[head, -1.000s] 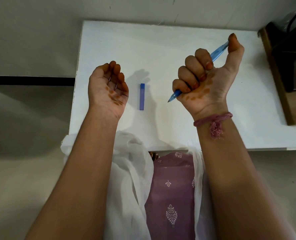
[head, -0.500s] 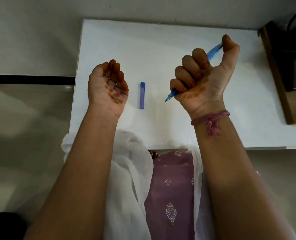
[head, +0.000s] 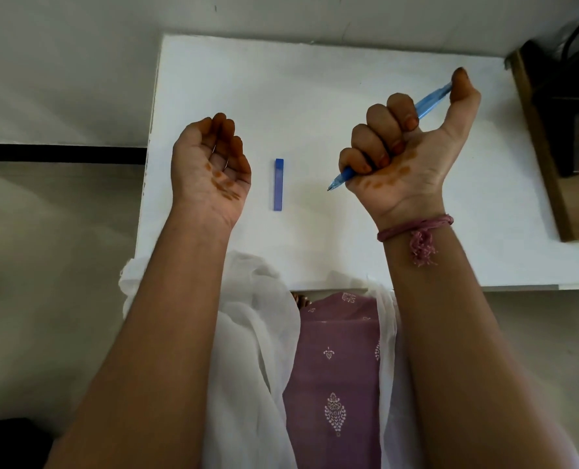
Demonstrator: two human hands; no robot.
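Head view, single frame.

Markings: any print on the blue pen (head: pixel 428 103) or the blue cap (head: pixel 279 184) is too small to be read. No lettering can be made out on the white table (head: pixel 315 79).

Right hand (head: pixel 406 154): raised above the table, palm turned up. The pen is clamped in a fist, with four fingers curled round the barrel. The thumb tip is set against the rear end of the pen. The barrel runs diagonally through the fist. The writing tip protrudes below the little finger and points down-left, toward the cap; the rear end protrudes at upper right, by the thumb. The tip is held off the table surface.

Left hand (head: pixel 211 167): palm up, fingers loosely curled over the palm, nothing held.

Cap: laid flat on the table, lengthwise away from the person, between the two hands. It is apart from both, and nearer to the left hand.

A pink thread band (head: pixel 413 228) is tied at the right wrist. Orange-brown stain marks are noted on both palms and fingertips.
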